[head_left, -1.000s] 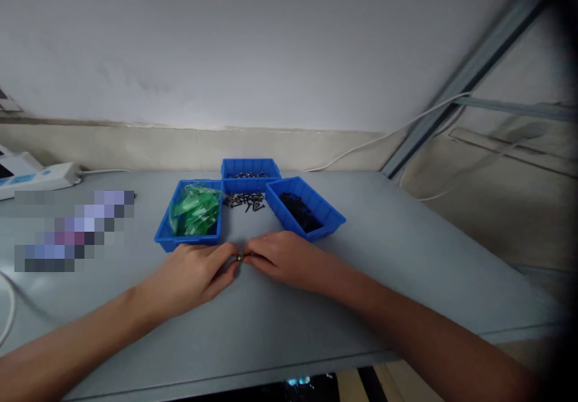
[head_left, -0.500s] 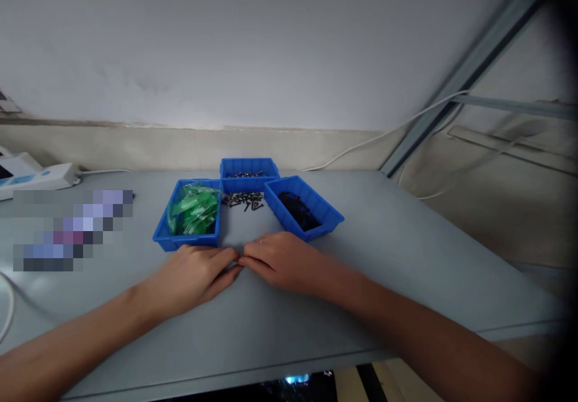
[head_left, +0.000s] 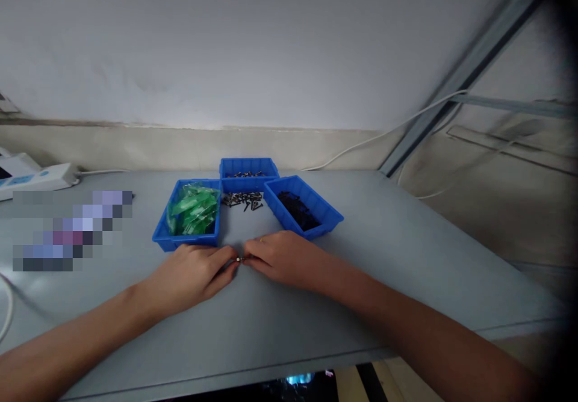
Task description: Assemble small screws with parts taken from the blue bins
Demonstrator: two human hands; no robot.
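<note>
My left hand (head_left: pixel 196 274) and my right hand (head_left: pixel 284 259) meet just in front of the bins, both in a pinch. Between the fingertips shows a small shiny metal piece (head_left: pixel 238 260), at the left fingers. A thin dark screw (head_left: pixel 244 259) runs from it into the right fingers, which hide most of it. Beyond the hands lies a loose pile of dark screws (head_left: pixel 244 200), some with shiny ends. Left of the pile, a blue bin (head_left: pixel 165 244) holds green-marked clear plastic bags (head_left: pixel 194 209). To its right, another blue bin (head_left: pixel 332 216) contains black screws (head_left: pixel 298 210).
Behind the pile a third blue bin (head_left: pixel 250 166) has small brass-coloured and dark parts inside. A white power strip (head_left: pixel 54 177) and a blurred-out object (head_left: pixel 74 227) are on the left. A metal frame post (head_left: pixel 451 83) rises at the right, with a white cable (head_left: pixel 361 145).
My fingertips have parted slightly, so the small metal piece and the dark screw show between them. The bins and the pile have stayed put.
</note>
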